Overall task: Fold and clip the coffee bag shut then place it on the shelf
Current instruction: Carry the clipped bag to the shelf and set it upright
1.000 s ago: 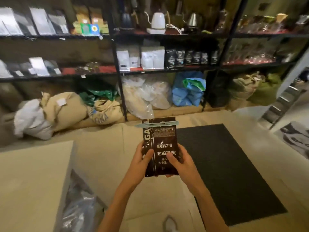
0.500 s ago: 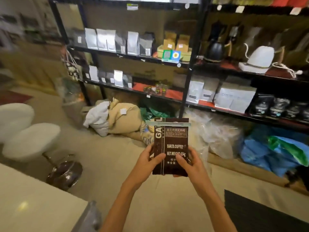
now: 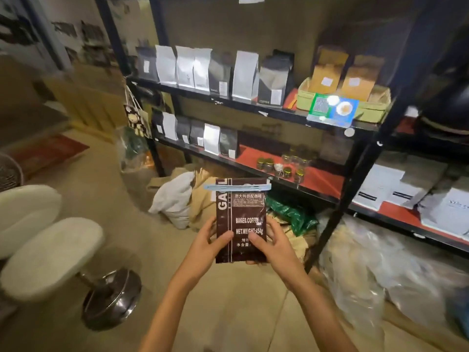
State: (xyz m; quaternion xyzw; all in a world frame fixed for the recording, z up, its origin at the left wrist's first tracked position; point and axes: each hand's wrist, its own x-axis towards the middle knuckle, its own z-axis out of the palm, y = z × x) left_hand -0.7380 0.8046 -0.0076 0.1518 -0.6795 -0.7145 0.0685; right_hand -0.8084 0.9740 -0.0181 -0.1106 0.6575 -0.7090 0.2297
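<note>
Thumbs pressing its glossy front, my left hand [image 3: 206, 246] and right hand [image 3: 275, 246] are gripping the flat, dark brown coffee bag [image 3: 240, 219] upright before the black metal shelf [image 3: 266, 111], a slim pale blue clip [image 3: 237, 187] pinching its folded top.

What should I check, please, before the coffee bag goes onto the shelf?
1. Clip across the bag top: ok, it spans the full width.
2. Fold under the clip: cannot tell, the clip hides it.
3. Grip: ok, left hand and right hand both hold the lower half, thumbs on the front.
4. Bag upright: ok, label faces the camera.
5. Free spot on the shelf: ok, bare red surface right of the jars.
6. Bag at the shelf: not ok, it is held short of it, over the floor sacks.
</note>
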